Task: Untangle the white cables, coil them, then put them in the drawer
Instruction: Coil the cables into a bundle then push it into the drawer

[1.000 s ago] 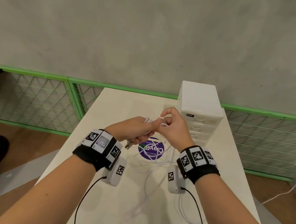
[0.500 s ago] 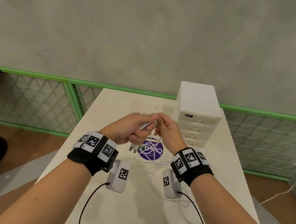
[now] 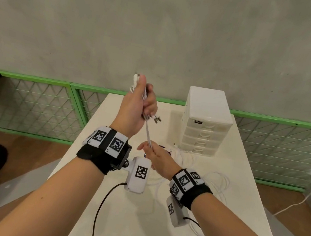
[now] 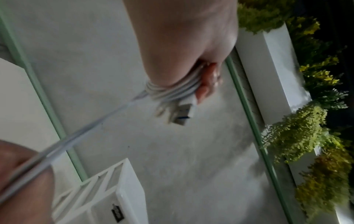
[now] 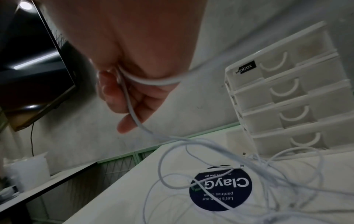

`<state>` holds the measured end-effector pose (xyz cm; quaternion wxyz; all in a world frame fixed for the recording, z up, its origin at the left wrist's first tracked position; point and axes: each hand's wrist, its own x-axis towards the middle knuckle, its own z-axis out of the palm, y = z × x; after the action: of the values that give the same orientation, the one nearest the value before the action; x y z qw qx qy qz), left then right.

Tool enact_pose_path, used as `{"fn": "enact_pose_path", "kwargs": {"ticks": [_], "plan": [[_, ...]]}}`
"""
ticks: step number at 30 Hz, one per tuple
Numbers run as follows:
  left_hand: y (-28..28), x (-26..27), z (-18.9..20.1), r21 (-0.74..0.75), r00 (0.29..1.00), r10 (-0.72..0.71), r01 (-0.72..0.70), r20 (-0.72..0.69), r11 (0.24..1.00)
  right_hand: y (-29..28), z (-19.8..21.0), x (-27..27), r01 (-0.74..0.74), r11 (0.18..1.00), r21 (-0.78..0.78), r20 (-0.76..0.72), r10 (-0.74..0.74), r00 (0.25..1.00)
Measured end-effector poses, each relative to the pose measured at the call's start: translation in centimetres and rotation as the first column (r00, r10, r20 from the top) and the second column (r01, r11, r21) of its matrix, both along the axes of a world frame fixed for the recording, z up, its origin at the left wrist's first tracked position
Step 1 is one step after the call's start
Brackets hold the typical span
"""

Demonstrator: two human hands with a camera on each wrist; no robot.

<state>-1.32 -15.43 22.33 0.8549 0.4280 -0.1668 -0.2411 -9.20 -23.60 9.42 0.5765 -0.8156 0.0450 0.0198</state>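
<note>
My left hand is raised above the table and grips a bundle of white cables in its fist. USB plugs stick out below the fist. The strands run taut down to my right hand, which pinches the cables low over the table. From there a loose tangle of white cable spreads over the tabletop. The white drawer unit stands at the back right with all its drawers shut.
A round dark sticker lies on the white table under the tangle. Green mesh railing runs behind the table. A white cord trails on the floor at right. A dark screen hangs on the wall.
My left hand has lifted high with the cable ends in its fist. My right hand has dropped toward the table, sliding along the cables, which are now stretched between the hands.
</note>
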Motion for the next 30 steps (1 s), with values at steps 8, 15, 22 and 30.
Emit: {"fn": "enact_pose_path", "kwargs": {"ticks": [8,15,22,30], "plan": [[1.5,2.2,-4.3,0.343,0.871,0.217,-0.387,0.441,0.856,-1.1,1.9,-0.4,0.001,0.977,-0.215,0.171,0.037,0.985],[2.3,0.6,-6.2,0.765,0.832,-0.295,-0.216,0.469,0.606,-2.0,5.0,0.5,0.181,0.981,0.070,0.329,-0.194,0.924],[2.9,-0.1,-5.3,0.614,0.865,-0.491,0.335,0.101,0.715,-3.9,5.6,1.4,0.139,0.972,0.191,0.229,-0.182,0.956],[3.1,0.0,-5.5,0.309,0.865,-0.490,0.439,0.109,0.844,-4.4,3.9,0.6,-0.125,0.957,0.260,-0.003,0.130,0.992]]}}
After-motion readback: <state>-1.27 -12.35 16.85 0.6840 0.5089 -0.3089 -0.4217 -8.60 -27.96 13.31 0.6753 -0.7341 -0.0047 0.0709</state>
